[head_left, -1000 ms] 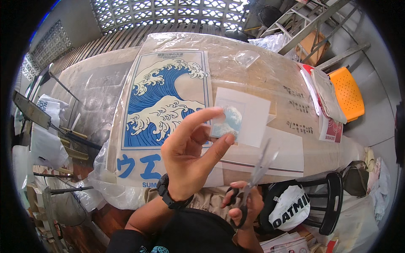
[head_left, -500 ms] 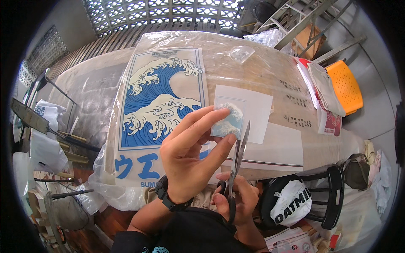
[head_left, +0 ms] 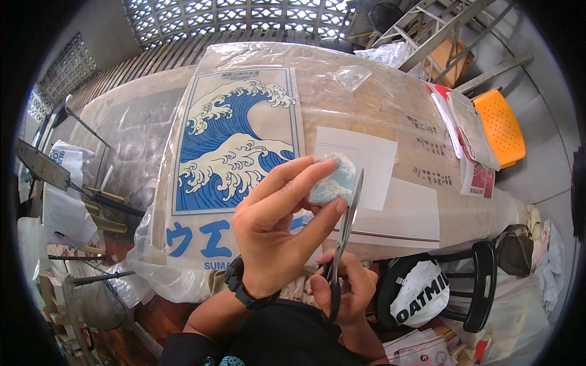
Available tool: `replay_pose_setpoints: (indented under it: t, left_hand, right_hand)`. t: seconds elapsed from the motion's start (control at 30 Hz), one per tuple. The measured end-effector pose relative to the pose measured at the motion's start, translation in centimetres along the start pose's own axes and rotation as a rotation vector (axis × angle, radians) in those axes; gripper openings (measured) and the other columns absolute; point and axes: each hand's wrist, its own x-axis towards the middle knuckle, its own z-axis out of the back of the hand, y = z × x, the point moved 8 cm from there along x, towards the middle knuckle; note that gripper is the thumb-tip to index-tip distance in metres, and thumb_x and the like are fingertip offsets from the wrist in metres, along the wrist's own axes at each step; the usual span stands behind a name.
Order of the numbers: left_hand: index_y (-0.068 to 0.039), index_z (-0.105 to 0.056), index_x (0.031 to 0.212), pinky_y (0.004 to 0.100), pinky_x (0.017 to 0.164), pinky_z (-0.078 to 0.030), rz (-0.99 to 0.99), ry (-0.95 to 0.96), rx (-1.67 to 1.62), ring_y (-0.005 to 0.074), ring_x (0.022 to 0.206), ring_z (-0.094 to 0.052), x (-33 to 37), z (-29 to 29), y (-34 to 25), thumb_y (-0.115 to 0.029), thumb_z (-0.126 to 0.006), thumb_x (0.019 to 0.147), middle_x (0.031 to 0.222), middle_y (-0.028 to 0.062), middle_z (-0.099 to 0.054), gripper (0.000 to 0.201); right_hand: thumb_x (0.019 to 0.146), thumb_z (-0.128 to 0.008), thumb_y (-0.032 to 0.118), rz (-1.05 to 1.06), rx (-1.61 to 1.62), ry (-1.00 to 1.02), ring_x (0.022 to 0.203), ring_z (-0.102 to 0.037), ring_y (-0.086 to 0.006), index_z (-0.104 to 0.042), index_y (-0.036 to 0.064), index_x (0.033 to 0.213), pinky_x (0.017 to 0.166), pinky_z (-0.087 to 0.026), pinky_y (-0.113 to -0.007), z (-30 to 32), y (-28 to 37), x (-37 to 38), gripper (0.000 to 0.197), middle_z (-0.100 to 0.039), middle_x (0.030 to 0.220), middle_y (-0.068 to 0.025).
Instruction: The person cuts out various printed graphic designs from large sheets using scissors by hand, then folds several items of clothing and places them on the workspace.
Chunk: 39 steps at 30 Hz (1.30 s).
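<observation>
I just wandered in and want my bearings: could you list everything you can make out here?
Plastic-covered table: one, brownish, centre
Rectangular wave-printed paper: one, white and pale blue, held near centre
Metal-bladed scissors: one pair, silver and black, blades at the printed paper
Large rectangular wave print: one, blue and cream, on table
Perforated plastic seat: one, orange, right
Slatted-back chair: one, black, lower right
Lettered cloth: one, white, on chair
Metal ladder: one, grey, upper right
Banded wristwatch: one, black, left wrist
Left hand: one, bare, pinching the printed paper
Right hand: one, bare, holding the scissors
</observation>
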Motion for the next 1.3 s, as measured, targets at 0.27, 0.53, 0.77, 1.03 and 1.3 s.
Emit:
replay_pose_setpoints:
  t: [0.27, 0.53, 0.77, 1.03, 1.3]
  left_hand:
    - [0.007, -0.064, 0.128, 0.0242, 0.083, -0.057, 0.007, 0.020, -0.011, 0.0121, 0.101, -0.062, -0.01, -0.25, -0.02, 0.008, -0.078, 0.082, 0.126, 0.0148, -0.062, 0.048]
    - [0.007, -0.063, 0.129, 0.0236, 0.082, -0.058, -0.012, 0.040, -0.001, 0.0112, 0.101, -0.061, 0.02, -0.46, -0.18, 0.010, -0.077, 0.082, 0.126, 0.0146, -0.061, 0.049]
    - [0.007, -0.063, 0.130, 0.0245, 0.084, -0.059, -0.008, 0.034, -0.031, 0.0131, 0.105, -0.063, -0.07, -0.57, -0.05, 0.009, -0.077, 0.082, 0.127, 0.0149, -0.061, 0.049]
    - [0.006, -0.063, 0.130, 0.0248, 0.085, -0.059, 0.008, 0.033, -0.031, 0.0132, 0.104, -0.063, -0.08, -0.53, 0.05, 0.008, -0.077, 0.083, 0.127, 0.0150, -0.061, 0.049]
    - [0.005, -0.063, 0.130, 0.0241, 0.083, -0.060, -0.017, 0.044, 0.009, 0.0120, 0.102, -0.063, -0.02, -0.53, 0.06, 0.007, -0.078, 0.082, 0.127, 0.0152, -0.061, 0.050]
  right_hand:
    - [0.084, -0.077, 0.013, -0.015, 0.016, -0.018, 0.059, -0.067, -0.0118, -0.066, -0.0012, 0.105, 0.056, -0.050, -0.024, 0.12, -0.14, -0.13, 0.028, -0.067, 0.068, -0.0070]
    - [0.086, -0.077, 0.016, -0.023, -0.012, -0.032, 0.059, -0.064, -0.0113, -0.066, -0.0005, 0.105, 0.056, -0.049, -0.024, 0.29, -0.34, -0.52, 0.027, -0.066, 0.069, -0.0063]
    - [0.087, -0.076, 0.016, -0.008, -0.022, -0.041, 0.056, -0.061, -0.0097, -0.065, -0.0001, 0.105, 0.052, -0.045, -0.023, 0.28, -0.54, -0.77, 0.026, -0.066, 0.070, -0.0056]
    - [0.087, -0.076, 0.012, 0.004, -0.038, -0.044, 0.053, -0.060, -0.0088, -0.065, -0.0007, 0.104, 0.051, -0.045, -0.022, 0.19, -0.30, -0.80, 0.024, -0.066, 0.069, -0.0057]
    - [0.089, -0.075, 0.012, 0.007, -0.056, -0.060, 0.053, -0.059, -0.0069, -0.064, -0.0014, 0.105, 0.051, -0.044, -0.021, 0.16, -0.12, -0.83, 0.023, -0.066, 0.068, -0.0053]
